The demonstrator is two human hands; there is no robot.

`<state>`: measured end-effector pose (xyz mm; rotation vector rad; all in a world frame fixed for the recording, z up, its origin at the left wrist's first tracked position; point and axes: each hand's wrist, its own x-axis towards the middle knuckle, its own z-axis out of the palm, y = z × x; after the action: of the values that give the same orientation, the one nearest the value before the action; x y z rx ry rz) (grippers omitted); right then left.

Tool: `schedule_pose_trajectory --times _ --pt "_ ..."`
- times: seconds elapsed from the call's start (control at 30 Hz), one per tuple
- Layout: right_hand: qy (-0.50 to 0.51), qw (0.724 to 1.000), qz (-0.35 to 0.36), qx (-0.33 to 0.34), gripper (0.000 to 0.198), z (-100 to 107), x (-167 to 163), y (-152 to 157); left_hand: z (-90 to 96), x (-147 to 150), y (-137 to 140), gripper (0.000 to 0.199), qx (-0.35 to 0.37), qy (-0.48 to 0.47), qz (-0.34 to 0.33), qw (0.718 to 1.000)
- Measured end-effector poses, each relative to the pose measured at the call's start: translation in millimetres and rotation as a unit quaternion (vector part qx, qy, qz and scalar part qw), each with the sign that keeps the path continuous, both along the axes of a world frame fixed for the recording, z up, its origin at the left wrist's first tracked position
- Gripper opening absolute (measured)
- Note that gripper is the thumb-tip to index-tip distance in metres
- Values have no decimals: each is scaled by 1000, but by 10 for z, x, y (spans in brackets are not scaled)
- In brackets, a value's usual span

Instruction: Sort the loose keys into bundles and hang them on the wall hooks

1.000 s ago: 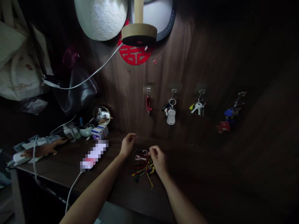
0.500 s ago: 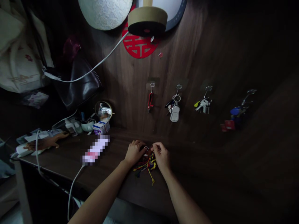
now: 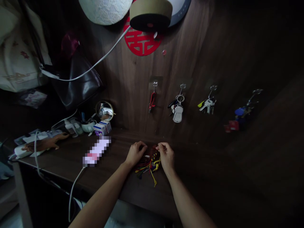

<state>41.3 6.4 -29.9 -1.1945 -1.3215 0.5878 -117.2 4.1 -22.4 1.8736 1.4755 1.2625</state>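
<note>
On the dark bench (image 3: pixel 144 196) we see a multicoloured cord bundle (image 3: pixel 155 165) between the left hand (image 3: pixel 136 154) and right hand (image 3: pixel 167 157), both curled; whether either pinches anything, we cannot tell. Keys (image 3: pixel 208 104) hang on the far wood-grain wall (image 3: pixel 133 85); a dark bag (image 3: pixel 79 84), left.

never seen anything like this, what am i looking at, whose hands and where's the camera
No machine here: these are a person's bare hands, seen from a camera on their head, looking forward and down. On the dark desk a bundle of colourful cords lies between the left hand and the right hand. The right seems to pinch the bundle's upper end; whether the left holds anything is too dark to tell. Farther left are a round mirror and a blurred-out bright object; keys hang from wall hooks.
</note>
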Motion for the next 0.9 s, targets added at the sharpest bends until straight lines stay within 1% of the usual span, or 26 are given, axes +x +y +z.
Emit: schedule_pose_trajectory --times 0.07,0.13,0.23,0.33,0.37,0.4,0.5,0.53,0.63,0.73,0.83,0.9 --pt "-5 1000 1 -2 26 9 -7 -7 3 -18 11 17 -25 -65 0 998" --pt "-13 1000 12 0 24 18 -19 -16 1 -38 31 21 -46 -144 -8 988" --pt "-26 999 31 7 23 26 -40 -26 -6 -51 63 25 -77 -277 -26 957" --pt "-44 998 39 15 22 28 -60 -36 3 -34 67 30 -99 -339 -42 935" --pt "-53 997 44 21 21 28 -65 -40 11 -25 60 31 -113 -364 -53 923" --pt "-61 997 48 30 21 28 -70 -45 23 -17 49 31 -132 -398 -69 905" --pt "-96 991 56 73 18 38 -83 -69 66 -6 10 27 -196 -489 -128 840" --pt "-110 988 58 92 16 48 -88 -80 79 -8 -2 26 -208 -501 -145 827" --pt "-151 975 70 149 14 94 -103 -113 107 -20 -25 26 -232 -522 -181 801" --pt "-181 962 70 192 19 128 -111 -127 119 -25 -32 24 -255 -541 -210 774" --pt "-208 953 55 212 26 119 -107 -112 122 -22 -35 28 -272 -552 -235 752" --pt "-223 951 44 210 28 98 -100 -97 118 -22 -36 31 -278 -553 -248 746"
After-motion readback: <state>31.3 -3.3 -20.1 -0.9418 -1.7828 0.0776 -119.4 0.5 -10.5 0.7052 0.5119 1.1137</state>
